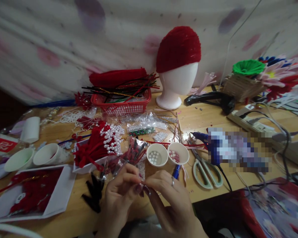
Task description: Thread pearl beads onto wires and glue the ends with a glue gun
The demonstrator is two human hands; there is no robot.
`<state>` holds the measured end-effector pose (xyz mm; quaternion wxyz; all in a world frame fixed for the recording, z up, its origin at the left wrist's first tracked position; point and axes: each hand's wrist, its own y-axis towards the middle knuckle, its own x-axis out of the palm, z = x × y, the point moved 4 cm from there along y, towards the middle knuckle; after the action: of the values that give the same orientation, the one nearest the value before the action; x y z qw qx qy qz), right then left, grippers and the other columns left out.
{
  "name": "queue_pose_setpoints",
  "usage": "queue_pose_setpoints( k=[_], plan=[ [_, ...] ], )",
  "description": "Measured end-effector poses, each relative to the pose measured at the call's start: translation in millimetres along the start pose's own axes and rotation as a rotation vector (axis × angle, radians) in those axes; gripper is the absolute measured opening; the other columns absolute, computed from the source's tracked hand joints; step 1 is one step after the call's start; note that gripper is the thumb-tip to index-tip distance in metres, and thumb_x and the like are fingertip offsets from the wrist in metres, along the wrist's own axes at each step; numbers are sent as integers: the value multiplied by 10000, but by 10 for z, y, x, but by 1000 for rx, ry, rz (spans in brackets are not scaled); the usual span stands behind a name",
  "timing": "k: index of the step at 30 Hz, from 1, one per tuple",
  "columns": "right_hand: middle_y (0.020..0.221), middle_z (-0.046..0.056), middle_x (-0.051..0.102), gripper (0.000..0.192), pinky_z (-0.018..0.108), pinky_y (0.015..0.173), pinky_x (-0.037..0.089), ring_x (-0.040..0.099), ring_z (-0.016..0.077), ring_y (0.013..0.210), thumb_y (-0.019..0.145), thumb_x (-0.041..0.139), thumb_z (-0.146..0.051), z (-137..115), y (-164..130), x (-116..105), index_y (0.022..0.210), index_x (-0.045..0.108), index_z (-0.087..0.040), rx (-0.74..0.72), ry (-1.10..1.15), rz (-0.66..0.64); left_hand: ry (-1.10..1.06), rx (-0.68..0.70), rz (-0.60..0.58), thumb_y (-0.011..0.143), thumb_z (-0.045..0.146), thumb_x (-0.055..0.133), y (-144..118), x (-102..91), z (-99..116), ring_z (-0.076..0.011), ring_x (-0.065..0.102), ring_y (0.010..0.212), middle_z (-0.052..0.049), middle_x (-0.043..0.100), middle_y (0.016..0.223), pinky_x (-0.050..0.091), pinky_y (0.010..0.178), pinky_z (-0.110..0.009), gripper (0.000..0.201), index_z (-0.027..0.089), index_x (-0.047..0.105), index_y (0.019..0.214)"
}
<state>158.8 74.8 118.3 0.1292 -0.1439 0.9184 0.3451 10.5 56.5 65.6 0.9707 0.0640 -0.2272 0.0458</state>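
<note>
Currently both grips pinched together at fingertips: left hand and right hand closed on something tiny, too small to identify. Held low and close, probably for fine control. Just beyond: pearl cup, bead cup, scissors right, on tabletop.
</note>
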Motion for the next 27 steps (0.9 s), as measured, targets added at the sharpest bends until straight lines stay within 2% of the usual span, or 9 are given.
queue_pose_setpoints(
  k=[6,10,15,18,22,24,27],
  plan=[
    [891,79,737,299,309,679,542,639,179,766,926,580,42,-7,5,17,1162,649,-129,-119,-98,22,-39,-29,115,848,297,877,-15,25,-7,-61,661,657,22,651,889,547,613,-129,84,246,814,823],
    [882,105,745,280,338,672,535,640,197,757,935,560,34,-19,-3,27,1159,652,-106,-191,-133,25,-63,-53,76,833,304,887,-9,70,-6,-71,644,637,6,636,877,533,599,-156,110,229,815,796],
    [828,110,733,217,333,651,525,638,193,721,986,519,7,-34,-14,50,1122,655,-94,-239,-112,64,-180,-181,160,742,371,952,-32,116,-36,-78,630,624,7,617,820,522,592,-166,207,223,810,713],
    [780,92,717,176,330,636,517,616,185,673,1024,506,-35,-32,-10,51,1076,655,-112,-233,-128,59,-194,-183,90,765,355,936,-26,118,-42,-87,653,630,-1,632,825,533,602,-175,166,237,827,724],
    [790,80,722,175,317,636,528,620,180,669,1021,512,-40,-20,10,31,1048,656,-137,-201,-162,43,-109,-118,29,821,310,890,-10,16,-56,-111,687,667,-12,668,863,567,642,-201,67,266,849,792],
    [816,83,738,173,303,633,536,640,181,689,1004,546,-28,-12,19,25,1078,663,-133,-196,-152,47,-65,-92,75,801,308,904,-15,-28,-61,-107,677,665,-13,684,873,560,630,-188,78,264,843,782],
    [832,88,759,203,286,629,550,665,180,704,975,595,-1,2,25,32,1127,672,-113,-222,-143,91,-17,-88,268,692,384,975,-40,-36,-48,-78,619,634,-4,685,865,521,591,-146,235,226,802,708]
  ],
)
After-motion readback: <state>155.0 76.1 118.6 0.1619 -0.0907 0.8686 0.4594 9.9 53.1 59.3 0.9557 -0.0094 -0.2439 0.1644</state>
